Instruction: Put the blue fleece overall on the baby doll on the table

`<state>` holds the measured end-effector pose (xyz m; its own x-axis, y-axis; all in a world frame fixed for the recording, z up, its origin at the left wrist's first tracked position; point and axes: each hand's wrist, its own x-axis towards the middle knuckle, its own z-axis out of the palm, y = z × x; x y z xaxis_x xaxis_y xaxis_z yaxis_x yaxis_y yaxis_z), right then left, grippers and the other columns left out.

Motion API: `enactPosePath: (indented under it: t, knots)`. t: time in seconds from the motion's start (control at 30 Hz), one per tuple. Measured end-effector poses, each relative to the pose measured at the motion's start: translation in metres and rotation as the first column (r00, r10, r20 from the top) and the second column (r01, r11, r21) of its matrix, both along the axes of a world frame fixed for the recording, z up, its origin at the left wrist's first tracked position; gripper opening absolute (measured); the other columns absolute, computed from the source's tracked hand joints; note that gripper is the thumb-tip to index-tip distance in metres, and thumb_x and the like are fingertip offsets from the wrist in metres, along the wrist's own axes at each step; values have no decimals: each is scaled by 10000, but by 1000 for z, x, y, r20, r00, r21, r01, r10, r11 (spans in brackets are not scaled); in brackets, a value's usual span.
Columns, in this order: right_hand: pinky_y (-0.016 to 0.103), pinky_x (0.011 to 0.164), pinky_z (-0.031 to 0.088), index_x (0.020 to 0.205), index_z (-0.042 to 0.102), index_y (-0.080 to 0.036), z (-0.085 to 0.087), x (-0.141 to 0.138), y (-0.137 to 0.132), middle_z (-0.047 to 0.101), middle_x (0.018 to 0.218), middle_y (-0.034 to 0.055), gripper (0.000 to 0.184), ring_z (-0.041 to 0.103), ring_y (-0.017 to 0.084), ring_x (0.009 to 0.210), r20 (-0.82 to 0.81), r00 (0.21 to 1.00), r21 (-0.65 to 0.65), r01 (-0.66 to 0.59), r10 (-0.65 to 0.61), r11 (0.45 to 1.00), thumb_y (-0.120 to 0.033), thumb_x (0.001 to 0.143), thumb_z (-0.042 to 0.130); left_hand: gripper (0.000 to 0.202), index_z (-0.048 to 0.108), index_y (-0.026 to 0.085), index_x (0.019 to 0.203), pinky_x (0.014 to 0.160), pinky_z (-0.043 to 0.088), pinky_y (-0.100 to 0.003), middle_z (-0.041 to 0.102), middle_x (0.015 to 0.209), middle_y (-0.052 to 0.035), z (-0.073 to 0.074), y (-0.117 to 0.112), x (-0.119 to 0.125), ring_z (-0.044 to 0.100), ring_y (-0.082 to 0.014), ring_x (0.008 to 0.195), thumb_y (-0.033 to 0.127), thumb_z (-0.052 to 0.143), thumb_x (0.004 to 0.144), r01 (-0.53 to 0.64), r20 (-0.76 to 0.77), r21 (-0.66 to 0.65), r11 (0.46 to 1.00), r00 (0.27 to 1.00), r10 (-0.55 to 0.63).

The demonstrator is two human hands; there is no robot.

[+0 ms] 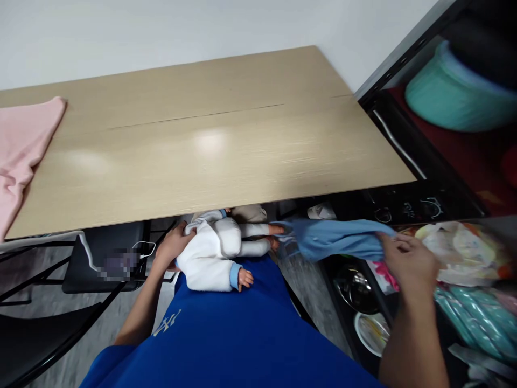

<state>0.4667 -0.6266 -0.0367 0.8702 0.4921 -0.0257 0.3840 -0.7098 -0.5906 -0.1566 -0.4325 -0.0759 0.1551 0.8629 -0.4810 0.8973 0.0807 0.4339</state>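
Note:
A baby doll (218, 253) in a white and blue top lies on my lap below the table's near edge, its bare legs pointing right. My left hand (174, 243) is wrapped round the doll's upper body at its left side. My right hand (406, 261) pinches one end of a small blue garment (335, 240), stretched out to the right from the doll's feet. My blue shirt (242, 334) fills the bottom of the view.
A light wooden table (210, 145) spans the view, with a pink cloth (20, 145) on its left end. A black chair (60, 318) stands at the left. On the right, a dark shelf unit holds a teal bowl (456, 97), dishes and bags.

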Motion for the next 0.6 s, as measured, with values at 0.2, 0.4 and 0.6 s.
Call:
enactPosePath:
  t: [0.2,0.4,0.6]
  knots:
    - [694,894,564,740,501,-445,28,37,4,708,818,148,432,776,519,1005,179,976,109,104,-123,989,-789,800,756,553,715,243,1304,955,570,-471,866,1330,-228,4,-1,2,807,-483,1307,705,504,1085,-7,-28,1,1000,1000,7]
    - [507,773,578,897,671,-323,-3,-52,92,808,848,154,460,773,340,773,22,959,202,-283,284,938,-704,802,910,653,702,204,1415,1053,589,-521,834,1427,-269,11,1,13,774,-508,1395,722,472,1092,24,-50,-9,1000,998,-25]
    - [435,1000,641,1129,820,-215,-67,-220,163,891,1158,159,124,845,335,1092,120,359,-27,-931,926,364,-231,1090,703,836,732,212,1407,1142,587,-560,830,1464,-252,18,-1,-6,761,-512,1434,897,365,1096,22,24,-33,999,999,-21]
